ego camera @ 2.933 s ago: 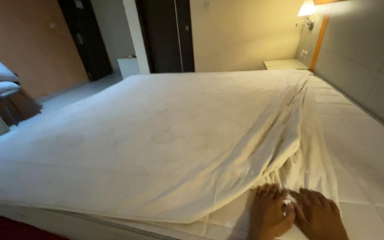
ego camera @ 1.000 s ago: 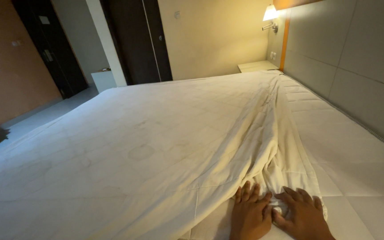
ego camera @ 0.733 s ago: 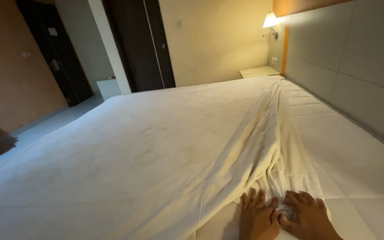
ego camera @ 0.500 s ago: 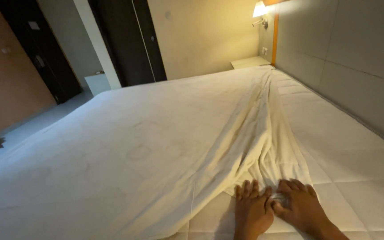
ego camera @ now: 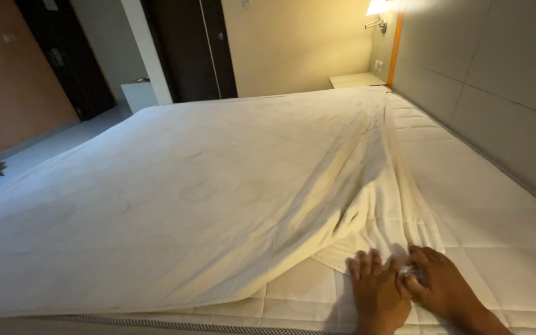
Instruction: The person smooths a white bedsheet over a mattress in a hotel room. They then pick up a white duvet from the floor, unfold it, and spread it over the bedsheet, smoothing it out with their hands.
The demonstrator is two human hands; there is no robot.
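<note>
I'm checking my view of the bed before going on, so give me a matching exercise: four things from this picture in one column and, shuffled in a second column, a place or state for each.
Things:
1. white sheet
2. quilted mattress
3. wall lamp
4. bedside table

Places or states:
A. lit, high on the far wall
B. bare along the headboard side
C. spread over most of the bed, its corner bunched under the left hand and right hand
D. at the far corner of the bed, below the light

Pairs: 1-C, 2-B, 3-A, 4-D
</note>
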